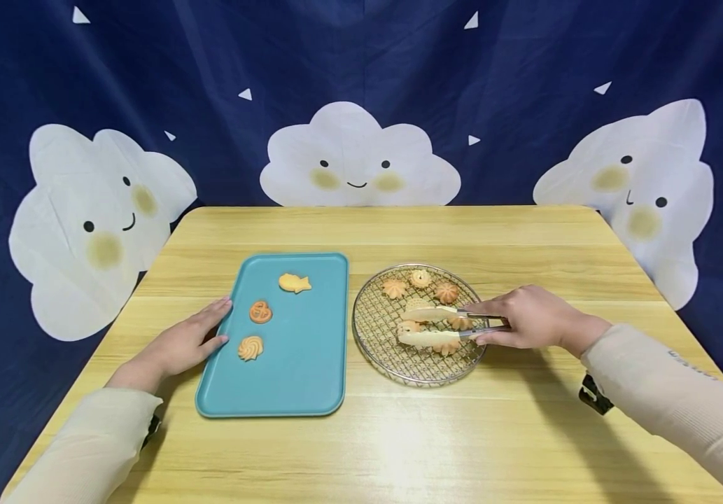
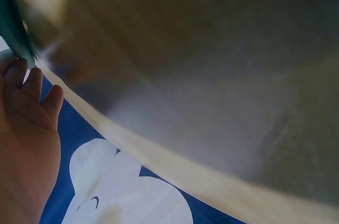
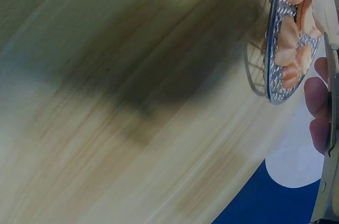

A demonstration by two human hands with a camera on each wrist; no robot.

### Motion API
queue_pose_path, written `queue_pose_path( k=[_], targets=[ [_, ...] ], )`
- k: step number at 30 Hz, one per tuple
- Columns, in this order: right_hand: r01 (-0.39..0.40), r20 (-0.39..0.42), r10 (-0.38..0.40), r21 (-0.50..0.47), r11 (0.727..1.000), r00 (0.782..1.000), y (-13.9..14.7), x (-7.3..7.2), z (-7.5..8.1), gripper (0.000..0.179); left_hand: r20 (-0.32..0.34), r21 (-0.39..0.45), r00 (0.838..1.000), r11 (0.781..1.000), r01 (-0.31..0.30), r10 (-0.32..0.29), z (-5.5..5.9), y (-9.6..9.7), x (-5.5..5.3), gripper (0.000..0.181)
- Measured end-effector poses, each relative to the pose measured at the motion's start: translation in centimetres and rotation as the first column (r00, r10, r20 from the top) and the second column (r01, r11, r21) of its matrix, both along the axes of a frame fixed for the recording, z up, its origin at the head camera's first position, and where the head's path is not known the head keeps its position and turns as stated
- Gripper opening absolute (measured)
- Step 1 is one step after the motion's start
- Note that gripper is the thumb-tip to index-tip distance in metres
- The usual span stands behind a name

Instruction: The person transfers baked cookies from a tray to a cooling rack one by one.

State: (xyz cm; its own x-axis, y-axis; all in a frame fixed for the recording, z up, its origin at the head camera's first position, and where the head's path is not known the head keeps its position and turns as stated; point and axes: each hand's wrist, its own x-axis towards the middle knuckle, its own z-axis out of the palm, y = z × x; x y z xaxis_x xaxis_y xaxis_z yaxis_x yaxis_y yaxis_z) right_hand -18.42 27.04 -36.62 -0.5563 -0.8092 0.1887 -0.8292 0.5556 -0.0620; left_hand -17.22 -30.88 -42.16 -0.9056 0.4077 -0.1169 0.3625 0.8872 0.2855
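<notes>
On the right half of the bench, our right hand grips a pair of tongs, fingers and thumb closed around the metal arms. The two pale tips stand apart, reaching over a round wire rack that carries several cookies. One spotted cookie lies beside the lower tip, partly covered, and a pale cookie shows behind the upper one; we cannot tell whether the tips touch either. Farther back on the mesh we see a flower-shaped cookie, a ring-like cookie and a browner cookie.

Just left of the rack, near but apart from it, sits a blue-green tray. Our left hand rests against its left rim, fingers extended, pinching nothing that we can make out. The tray holds a fish-shaped cookie, a pretzel-like cookie and a swirled cookie.

Behind the bench hangs a navy curtain with smiling white clouds.
</notes>
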Motion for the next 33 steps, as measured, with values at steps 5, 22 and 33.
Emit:
queue_pose_path(
  k=[5, 22, 33],
  targets=[
    [0.001, -0.003, -0.001, 0.005, 1.000, 1.000, -0.1, 0.0, 0.1, 0.049, 0.004, 0.000, 1.000, 1.000, 0.005, -0.005, 0.0, 0.0, -0.1, 0.068],
    [0.020, -0.083, -0.025, -0.059, 0.998, 0.996, -0.5, 0.0, 0.0, 0.062, -0.007, 0.009, 1.000, 1.000, 0.006, -0.006, 0.1, 0.0, 0.1, 0.068],
    [0.092, -0.083, -0.099, -0.084, 0.992, 0.992, -2.2, 0.0, -0.9, 0.080, -0.010, 0.007, 1.000, 1.000, 0.009, -0.009, 0.3, 0.0, 0.3, 0.069]
  ],
)
